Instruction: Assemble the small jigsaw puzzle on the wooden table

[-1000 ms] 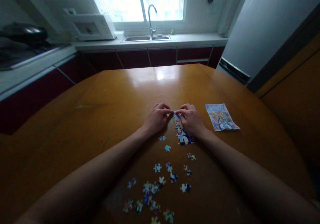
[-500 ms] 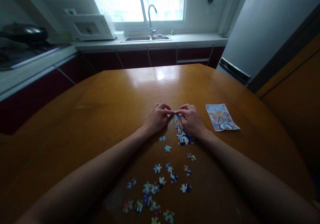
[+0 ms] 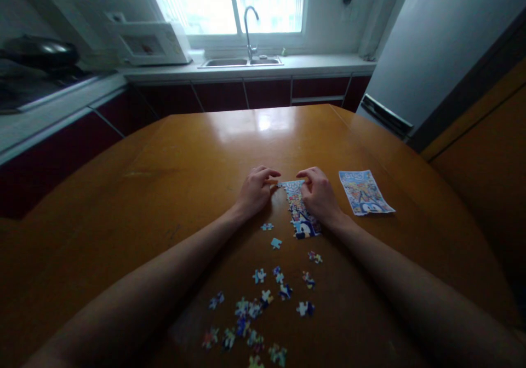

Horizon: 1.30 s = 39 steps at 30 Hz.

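A partly joined jigsaw puzzle (image 3: 295,201) lies flat on the wooden table, with lettering along its top and a blue cartoon face at its bottom. My left hand (image 3: 255,188) rests at its upper left corner, index finger stretched out and thumb close to a light blue edge piece (image 3: 281,184). Over the puzzle's right edge lies my right hand (image 3: 318,193), its index finger and thumb apart and its other fingers curled. It covers part of the picture. Neither hand visibly holds a piece. Two loose blue pieces, one of them a flat-sided piece (image 3: 276,243), lie below the left hand.
Several loose puzzle pieces (image 3: 249,309) are scattered over the near part of the table (image 3: 197,154). A printed reference picture (image 3: 365,193) lies right of my right hand. Beyond the table are a sink (image 3: 226,62), a microwave (image 3: 150,45) and a fridge (image 3: 435,45).
My hands have drawn apart; their index fingers met over the puzzle's top edge before. The top strip with the lettering and the upper left edge piece now show.
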{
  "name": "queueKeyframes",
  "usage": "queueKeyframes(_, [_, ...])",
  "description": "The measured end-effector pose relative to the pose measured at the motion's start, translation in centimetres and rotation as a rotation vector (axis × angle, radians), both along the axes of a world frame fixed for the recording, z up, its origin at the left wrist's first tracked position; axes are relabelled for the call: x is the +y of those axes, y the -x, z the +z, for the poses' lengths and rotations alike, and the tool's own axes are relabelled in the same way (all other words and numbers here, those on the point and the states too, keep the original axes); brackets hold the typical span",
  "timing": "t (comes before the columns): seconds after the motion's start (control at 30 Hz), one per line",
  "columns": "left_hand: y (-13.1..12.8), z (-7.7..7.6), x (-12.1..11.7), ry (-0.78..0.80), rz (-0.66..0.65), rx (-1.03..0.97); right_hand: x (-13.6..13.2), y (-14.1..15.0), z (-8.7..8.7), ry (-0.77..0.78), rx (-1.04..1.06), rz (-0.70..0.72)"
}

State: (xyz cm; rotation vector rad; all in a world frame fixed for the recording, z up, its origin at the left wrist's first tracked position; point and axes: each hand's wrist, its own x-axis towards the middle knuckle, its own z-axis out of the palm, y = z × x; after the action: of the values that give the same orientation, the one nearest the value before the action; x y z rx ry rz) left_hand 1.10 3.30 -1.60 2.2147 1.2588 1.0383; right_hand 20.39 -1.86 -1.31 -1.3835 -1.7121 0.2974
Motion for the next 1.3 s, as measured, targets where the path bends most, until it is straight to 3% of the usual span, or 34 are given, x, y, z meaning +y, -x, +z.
queueKeyframes(0.27, [-0.1,0.6,-0.3,0.014,0.017,-0.01,-0.7,0.4,0.3,-0.039,-0.081,0.03])
queueKeyframes(0.6, [-0.1,0.5,-0.3,-0.017,-0.006,0.006,0.4,-0.7,-0.3,0.035,0.12,-0.104])
queueKeyframes(1.3, [0.0,0.4,-0.2,-0.021,0.0,0.035,0.3,-0.5,-0.3,0.068,0.065,-0.075])
